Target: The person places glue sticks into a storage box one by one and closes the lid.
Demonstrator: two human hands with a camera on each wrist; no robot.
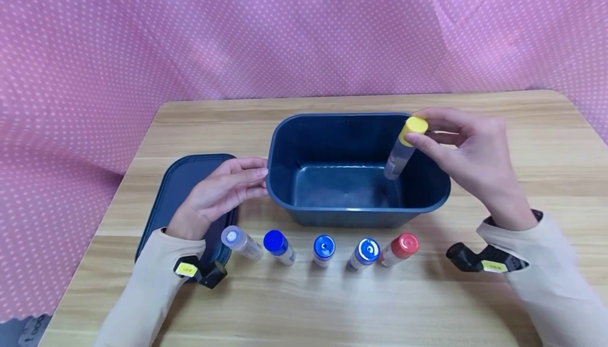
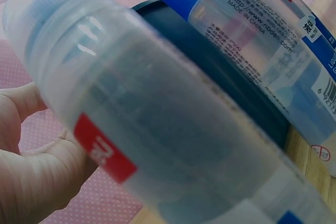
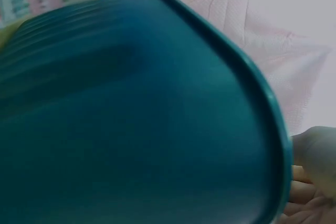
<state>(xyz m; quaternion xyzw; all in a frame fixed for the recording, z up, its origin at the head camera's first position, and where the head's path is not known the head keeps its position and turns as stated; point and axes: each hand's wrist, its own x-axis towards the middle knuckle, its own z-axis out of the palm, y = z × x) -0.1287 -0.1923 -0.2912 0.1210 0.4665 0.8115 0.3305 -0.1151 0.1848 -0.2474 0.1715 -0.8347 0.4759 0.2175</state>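
Note:
A dark blue plastic bin (image 1: 342, 216) stands mid-table in the head view. My right hand (image 1: 480, 152) pinches the yellow cap of a clear glue bottle (image 1: 400, 158), which hangs tilted inside the bin's right end; whether its base touches the floor I cannot tell. At the bin's left end, the extended fingers of my left hand (image 1: 225, 191) touch the rim or outer wall. Before the bin stand a pale-capped glue bottle (image 1: 244, 244), several blue-capped ones, including one glue bottle (image 1: 280, 247), and a red-capped glue bottle (image 1: 400, 249). Close up, the left wrist view shows the pale-capped glue bottle (image 2: 136, 103).
A dark blue lid (image 1: 182, 178) lies flat on the wooden table (image 1: 304, 305), partly beneath my left hand and forearm. Behind the table hangs a pink dotted cloth (image 1: 294, 30). The row of bottles lies along the bin's near side.

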